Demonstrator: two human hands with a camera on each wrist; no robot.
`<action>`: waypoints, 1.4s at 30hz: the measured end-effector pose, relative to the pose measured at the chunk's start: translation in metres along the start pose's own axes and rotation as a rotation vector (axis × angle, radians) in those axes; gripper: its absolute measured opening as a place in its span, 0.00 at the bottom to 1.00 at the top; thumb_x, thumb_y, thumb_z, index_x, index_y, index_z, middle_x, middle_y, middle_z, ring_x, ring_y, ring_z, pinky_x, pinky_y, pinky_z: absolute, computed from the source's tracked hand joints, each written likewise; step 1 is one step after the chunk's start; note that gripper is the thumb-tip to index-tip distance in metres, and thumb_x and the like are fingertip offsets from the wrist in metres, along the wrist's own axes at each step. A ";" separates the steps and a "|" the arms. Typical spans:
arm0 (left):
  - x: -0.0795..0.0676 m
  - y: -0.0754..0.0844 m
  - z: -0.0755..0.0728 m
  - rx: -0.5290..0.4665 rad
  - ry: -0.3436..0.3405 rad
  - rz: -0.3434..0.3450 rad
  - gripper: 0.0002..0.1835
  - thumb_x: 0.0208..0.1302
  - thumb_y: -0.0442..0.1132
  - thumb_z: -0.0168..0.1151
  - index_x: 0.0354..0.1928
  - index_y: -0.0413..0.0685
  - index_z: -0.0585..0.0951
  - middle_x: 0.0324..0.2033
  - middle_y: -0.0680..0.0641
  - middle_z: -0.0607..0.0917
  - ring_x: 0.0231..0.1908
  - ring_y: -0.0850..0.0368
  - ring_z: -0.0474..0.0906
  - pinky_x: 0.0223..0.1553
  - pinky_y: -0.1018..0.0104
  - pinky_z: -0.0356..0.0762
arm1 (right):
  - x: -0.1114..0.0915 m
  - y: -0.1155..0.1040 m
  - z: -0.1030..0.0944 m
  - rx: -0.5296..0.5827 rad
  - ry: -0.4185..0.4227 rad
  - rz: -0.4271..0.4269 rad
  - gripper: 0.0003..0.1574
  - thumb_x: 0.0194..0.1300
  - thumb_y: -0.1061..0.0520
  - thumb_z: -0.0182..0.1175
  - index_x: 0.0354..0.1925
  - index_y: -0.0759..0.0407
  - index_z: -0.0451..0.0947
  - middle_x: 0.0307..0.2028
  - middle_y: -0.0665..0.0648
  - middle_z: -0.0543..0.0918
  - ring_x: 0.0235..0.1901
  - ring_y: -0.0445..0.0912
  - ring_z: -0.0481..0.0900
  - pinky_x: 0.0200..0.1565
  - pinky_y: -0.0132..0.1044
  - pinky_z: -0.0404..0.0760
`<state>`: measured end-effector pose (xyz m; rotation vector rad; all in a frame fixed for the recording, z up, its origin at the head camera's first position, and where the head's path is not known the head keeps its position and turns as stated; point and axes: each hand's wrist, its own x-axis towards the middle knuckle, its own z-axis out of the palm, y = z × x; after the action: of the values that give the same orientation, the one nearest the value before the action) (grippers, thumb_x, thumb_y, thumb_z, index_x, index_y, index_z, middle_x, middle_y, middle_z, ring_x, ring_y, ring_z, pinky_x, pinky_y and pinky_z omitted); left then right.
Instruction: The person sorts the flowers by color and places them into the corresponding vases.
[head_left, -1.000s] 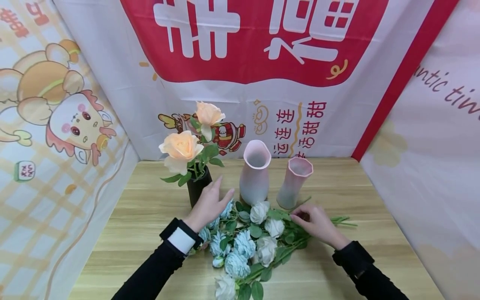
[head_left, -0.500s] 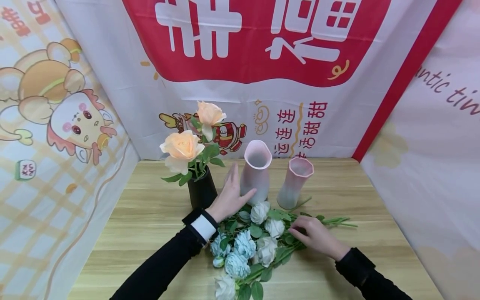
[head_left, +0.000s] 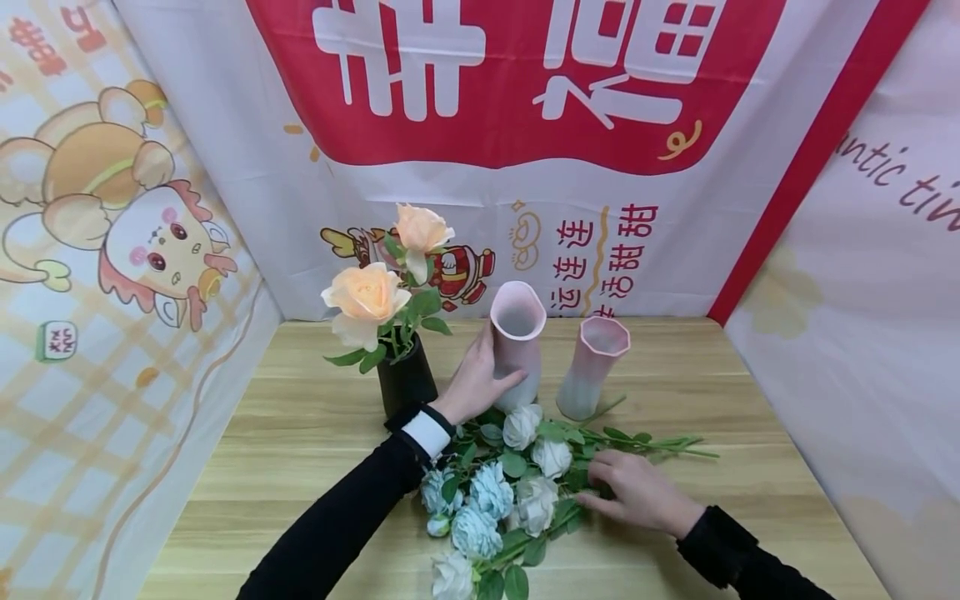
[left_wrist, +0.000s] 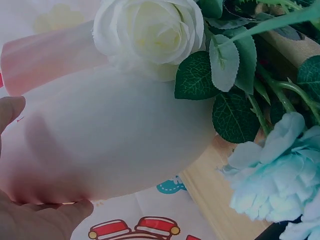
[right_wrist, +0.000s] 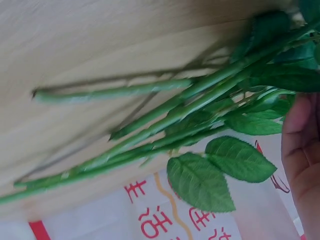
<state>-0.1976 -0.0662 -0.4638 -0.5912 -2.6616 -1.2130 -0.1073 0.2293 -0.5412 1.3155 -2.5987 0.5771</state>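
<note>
My left hand (head_left: 476, 383) holds the tall pink-to-white vase (head_left: 525, 354), thumb on its near side and fingers on its left. In the left wrist view the thumb (left_wrist: 11, 111) and fingertips lie on opposite sides of the vase (left_wrist: 120, 135). My right hand (head_left: 641, 493) is at the heap of flowers, thumb and forefinger apart beside the stems (head_left: 675, 446). The right wrist view has its fingers (right_wrist: 300, 145) right at the leaves, next to the green stems (right_wrist: 165, 117). White roses (head_left: 534, 506) and light-blue flowers (head_left: 476, 532) lie in front of the vase.
A black vase (head_left: 405, 379) with two peach roses (head_left: 365, 293) stands left of my left hand. A shorter pink-grey vase (head_left: 588, 375) stands to the right of the tall one. Behind the wooden table (head_left: 300, 500) hangs a printed cloth (head_left: 525, 142).
My left hand has moved right, from beside the black vase to the tall vase, and now holds it. My right hand has shifted slightly toward me along the stems, its thumb and forefinger spreading.
</note>
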 end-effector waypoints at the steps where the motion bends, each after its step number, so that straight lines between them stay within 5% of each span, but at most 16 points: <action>1: 0.001 0.000 0.000 -0.006 0.006 0.005 0.58 0.60 0.45 0.72 0.78 0.45 0.39 0.73 0.37 0.54 0.71 0.45 0.54 0.67 0.53 0.58 | -0.001 0.001 0.000 -0.021 -0.015 0.003 0.19 0.58 0.38 0.70 0.27 0.46 0.76 0.28 0.40 0.71 0.25 0.32 0.67 0.26 0.28 0.72; 5: 0.005 -0.001 0.002 -0.022 0.028 0.009 0.57 0.59 0.44 0.74 0.77 0.42 0.43 0.72 0.37 0.57 0.70 0.45 0.57 0.67 0.54 0.58 | -0.007 0.006 0.000 -0.105 -0.090 0.014 0.23 0.50 0.38 0.75 0.29 0.51 0.79 0.31 0.45 0.75 0.30 0.38 0.72 0.29 0.36 0.77; 8: 0.008 -0.003 0.003 -0.038 0.045 0.005 0.56 0.57 0.45 0.75 0.77 0.43 0.45 0.71 0.38 0.60 0.69 0.46 0.59 0.67 0.55 0.59 | -0.010 0.010 0.002 -0.145 -0.124 -0.004 0.16 0.48 0.48 0.77 0.29 0.54 0.80 0.33 0.49 0.76 0.33 0.43 0.74 0.33 0.40 0.79; 14: 0.018 -0.005 0.008 -0.149 0.092 -0.011 0.55 0.54 0.46 0.77 0.76 0.49 0.51 0.66 0.42 0.66 0.65 0.49 0.65 0.64 0.51 0.63 | -0.012 0.016 0.008 -0.180 -0.073 -0.076 0.11 0.44 0.65 0.73 0.25 0.54 0.81 0.32 0.48 0.75 0.33 0.44 0.73 0.32 0.39 0.79; 25: 0.024 -0.014 0.018 -0.163 0.193 -0.030 0.50 0.50 0.55 0.77 0.72 0.53 0.60 0.61 0.48 0.74 0.60 0.54 0.72 0.59 0.52 0.71 | -0.013 0.021 0.011 -0.201 0.004 -0.221 0.11 0.53 0.69 0.62 0.24 0.55 0.83 0.29 0.49 0.72 0.29 0.42 0.69 0.23 0.34 0.72; 34: 0.024 -0.018 0.016 -0.115 0.218 -0.008 0.49 0.48 0.57 0.78 0.69 0.49 0.65 0.57 0.47 0.78 0.56 0.54 0.76 0.55 0.55 0.75 | -0.014 0.020 0.011 -0.297 0.026 -0.262 0.09 0.45 0.67 0.65 0.27 0.56 0.83 0.31 0.52 0.77 0.30 0.45 0.76 0.23 0.35 0.78; 42: 0.025 -0.016 0.016 -0.113 0.210 -0.015 0.50 0.48 0.56 0.78 0.70 0.51 0.64 0.58 0.48 0.78 0.57 0.55 0.75 0.56 0.57 0.74 | -0.018 0.019 0.007 -0.290 0.044 -0.283 0.21 0.61 0.63 0.45 0.40 0.61 0.86 0.39 0.59 0.80 0.37 0.49 0.81 0.29 0.37 0.83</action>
<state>-0.2265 -0.0567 -0.4781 -0.4337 -2.4412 -1.3556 -0.1114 0.2499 -0.5581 1.5087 -2.2939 0.1728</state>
